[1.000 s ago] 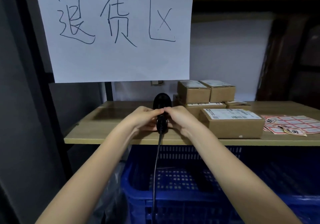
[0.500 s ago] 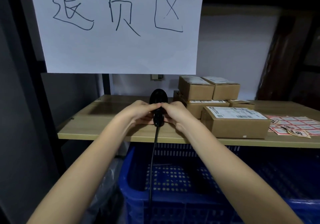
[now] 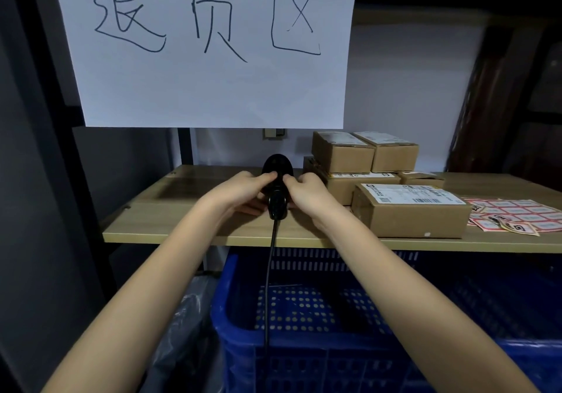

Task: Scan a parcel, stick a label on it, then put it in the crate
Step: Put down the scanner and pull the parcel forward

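Shelf [image 3: 182, 225] unchanged; left hand [image 3: 240, 191] and right hand [image 3: 307, 191] stay closed around the scanner [image 3: 276, 185] near its front edge, no parcel [image 3: 407, 213] scanned yet.

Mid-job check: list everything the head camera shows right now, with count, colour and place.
scanner: 1, black, corded, on shelf between both hands
parcels: about 6, brown cardboard, shelf right of scanner
label sheets: count unclear, red and white, shelf far right
shelf: 1, light wood
crate: 1, blue, under shelf
paper sign: 1, white, handwritten, hanging above
plastic bag: 1, grey, left of crate
left hand: on scanner
right hand: on scanner
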